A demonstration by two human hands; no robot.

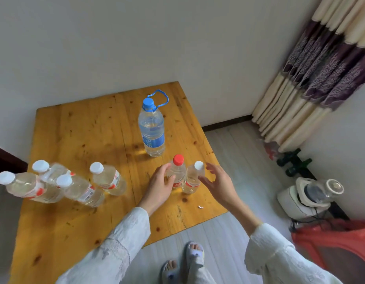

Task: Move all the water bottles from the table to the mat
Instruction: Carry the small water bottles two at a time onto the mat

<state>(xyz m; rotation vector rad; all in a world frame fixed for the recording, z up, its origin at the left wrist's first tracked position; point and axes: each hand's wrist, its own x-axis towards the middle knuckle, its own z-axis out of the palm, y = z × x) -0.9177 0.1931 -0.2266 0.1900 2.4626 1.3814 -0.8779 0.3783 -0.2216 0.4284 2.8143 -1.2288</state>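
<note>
Near the right edge of the wooden table stand a red-capped bottle and, just right of it, a white-capped bottle. My left hand curls around the left side of the red-capped bottle, fingers touching it. Fingers spread, my right hand hovers just right of the white-capped bottle, apart from it. Farther back stands a large bottle with a blue cap and handle. Several white-capped bottles cluster at the table's left. No mat is in view.
A white wall runs behind the table. On the floor to the right are a white appliance, a red plastic item and dark dumbbells below a curtain. My slippered feet stand on the pale floor by the table's near right corner.
</note>
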